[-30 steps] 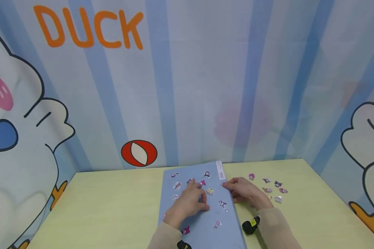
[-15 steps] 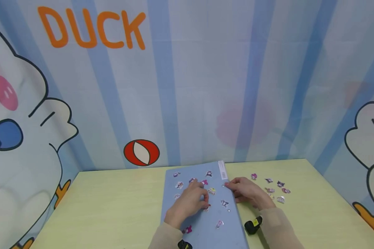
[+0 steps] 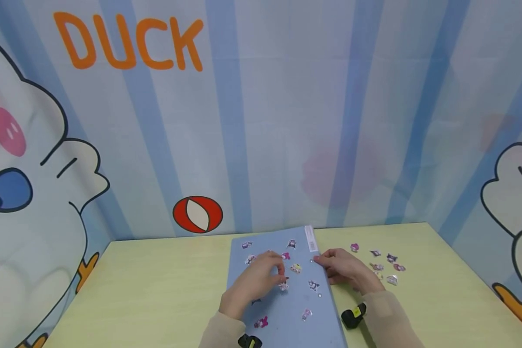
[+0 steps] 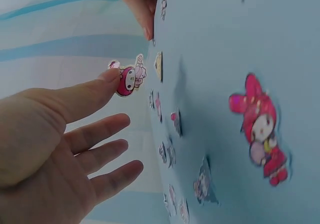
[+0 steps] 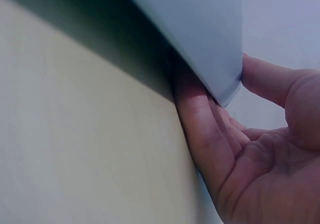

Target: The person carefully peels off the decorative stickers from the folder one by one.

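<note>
A light-blue folder (image 3: 293,321) with scattered cartoon stickers lies in front of me, its right side raised off the table. Over its middle, my left hand (image 3: 253,281) pinches a small sticker (image 4: 131,79) of a pink-hooded character, held by thumb and a hidden index finger. The other fingers of that hand spread loosely in the left wrist view. My right hand (image 3: 347,269) grips the folder's right edge, thumb on top and fingers underneath. Near the folder's lower left is a red-hooded sticker (image 4: 261,129); a black-and-white sticker (image 3: 313,285) sits towards the right edge.
On the pale yellow table (image 3: 165,290), right of the folder, lie several loose stickers (image 3: 391,258). A white barcode label (image 3: 311,239) marks the folder's top right corner. Behind the table hangs a striped blue backdrop (image 3: 282,121) with cartoon prints.
My left hand has shifted slightly left, and the sticker at its fingertips shows more clearly. The right hand keeps its hold on the folder's edge. The head view has shifted slightly.
</note>
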`<state>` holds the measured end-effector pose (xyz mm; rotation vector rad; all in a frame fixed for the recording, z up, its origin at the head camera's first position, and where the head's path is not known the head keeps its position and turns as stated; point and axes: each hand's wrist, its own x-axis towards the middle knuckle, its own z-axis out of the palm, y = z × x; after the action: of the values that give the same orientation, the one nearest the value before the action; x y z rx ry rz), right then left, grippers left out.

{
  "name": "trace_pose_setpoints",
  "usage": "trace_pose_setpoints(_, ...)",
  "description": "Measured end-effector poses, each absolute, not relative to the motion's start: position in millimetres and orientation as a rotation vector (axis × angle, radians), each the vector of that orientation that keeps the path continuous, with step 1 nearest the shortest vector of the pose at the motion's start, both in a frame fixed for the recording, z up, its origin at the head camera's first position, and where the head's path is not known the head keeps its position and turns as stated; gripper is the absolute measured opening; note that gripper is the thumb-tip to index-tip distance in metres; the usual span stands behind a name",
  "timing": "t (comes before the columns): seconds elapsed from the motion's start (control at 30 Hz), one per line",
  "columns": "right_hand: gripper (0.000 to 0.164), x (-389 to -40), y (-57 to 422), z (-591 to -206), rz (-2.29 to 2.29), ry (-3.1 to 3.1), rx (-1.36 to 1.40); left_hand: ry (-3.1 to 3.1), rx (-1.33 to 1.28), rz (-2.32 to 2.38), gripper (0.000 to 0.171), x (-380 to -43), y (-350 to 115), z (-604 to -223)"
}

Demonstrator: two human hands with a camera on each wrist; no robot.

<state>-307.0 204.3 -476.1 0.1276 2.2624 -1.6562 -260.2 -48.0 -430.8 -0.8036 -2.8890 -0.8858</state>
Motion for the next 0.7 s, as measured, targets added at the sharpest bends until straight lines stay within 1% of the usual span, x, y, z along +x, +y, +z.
trace_pose_setpoints(0.2,0.038,-310.5,203.4,-475.0,-1.649,2.252,0.151,-2.874,-0.791,-0.948,0.02,-262.5,-61.1,-425.8)
trace_pose_setpoints(0.4,0.038,-311.5,203.6,-475.9,-1.652,2.242,0.161,-2.889,-0.684,-1.08,0.017,-265.6,-80.6,-424.0)
trace_pose_setpoints(0.7,0.036,-311.6,203.9,-476.9,-1.661,2.243,0.155,-2.877,-0.517,-1.12,0.016,-268.5,-124.7,-427.1)
